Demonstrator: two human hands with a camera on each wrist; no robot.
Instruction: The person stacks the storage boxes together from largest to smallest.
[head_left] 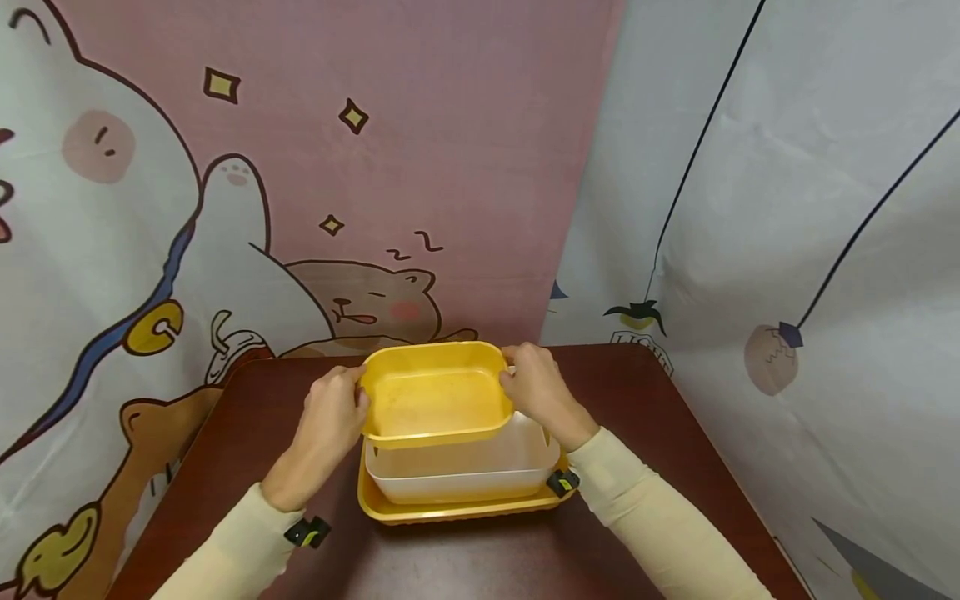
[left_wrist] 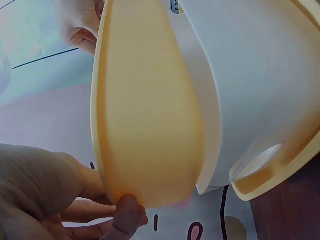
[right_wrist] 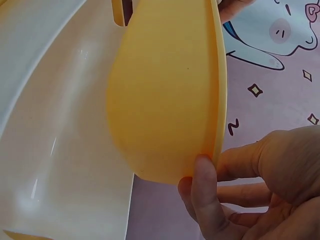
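Note:
Both hands hold a small yellow tray by its short ends, above a white basin. The left hand pinches the tray's left end, and the left wrist view shows the thumb against its wall. At the opposite end the right hand grips the rim, with the thumb pressed on the outer side. The white basin has a slot at its end and sits inside a larger yellow tray, which rests on the table. The small tray hides part of the basin's back.
A dark reddish-brown table lies under the trays. Behind it hangs a pink and white cloth with cartoon animals, and a white one with printed bulbs stands at the right. Black straps with small devices are on the wrists.

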